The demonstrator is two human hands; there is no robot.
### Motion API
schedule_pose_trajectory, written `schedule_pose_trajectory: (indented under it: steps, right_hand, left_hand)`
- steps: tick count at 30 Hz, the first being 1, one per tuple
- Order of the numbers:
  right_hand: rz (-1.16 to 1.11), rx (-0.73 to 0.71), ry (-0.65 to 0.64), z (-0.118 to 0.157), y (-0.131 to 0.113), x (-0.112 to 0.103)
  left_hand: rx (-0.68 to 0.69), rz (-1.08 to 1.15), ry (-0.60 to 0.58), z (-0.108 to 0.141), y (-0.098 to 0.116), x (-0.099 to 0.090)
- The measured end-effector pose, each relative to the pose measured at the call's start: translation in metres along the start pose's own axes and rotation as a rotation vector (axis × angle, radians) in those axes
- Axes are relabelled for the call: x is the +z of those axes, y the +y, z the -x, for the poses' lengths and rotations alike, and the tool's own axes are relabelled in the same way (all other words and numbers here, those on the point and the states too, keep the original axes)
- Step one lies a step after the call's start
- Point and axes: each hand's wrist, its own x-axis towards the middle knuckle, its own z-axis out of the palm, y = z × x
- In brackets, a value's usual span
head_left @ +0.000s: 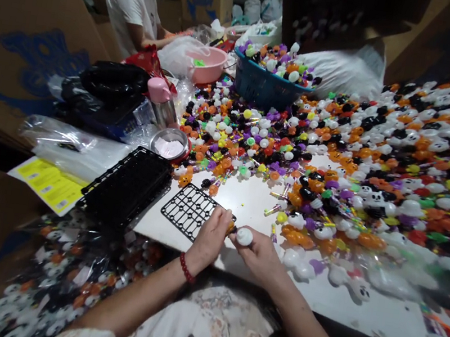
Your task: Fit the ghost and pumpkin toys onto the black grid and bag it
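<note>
Over the front edge of the white table, my left hand [212, 236] and my right hand [257, 253] are close together. A small white-topped toy [244, 236] is gripped in my right hand, its rounded top facing up. My left hand is closed, with a bit of something dark and orange showing at its fingertips; what it is I cannot make out. Just behind my left hand a black plastic grid tray [185, 206] lies flat, partly covered by that hand. Several small toys with shiny tube stems [273, 209] lie beyond my right hand.
Black grid trays [126, 187] are stacked at left, near a metal bowl [170, 144] and a pink-lidded jug [161, 100]. Heaped Halloween toys [363, 156] spread across the right. Behind stand a blue basket [260, 82], a pink basin [207, 69] and a person in a white shirt [126, 5].
</note>
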Motion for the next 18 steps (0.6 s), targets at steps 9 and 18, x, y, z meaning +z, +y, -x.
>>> schedule_pose_trajectory:
  steps: [9, 18]
  right_hand:
    - [0.797, -0.143, 0.613, -0.026, 0.036, -0.086]
    - [0.806, -0.443, 0.196, -0.054, 0.051, 0.012]
  left_hand:
    - [0.213, -0.693, 0.254, -0.047, -0.006, -0.051]
    - [0.221, -0.964, 0.154, -0.084, -0.004, -0.045]
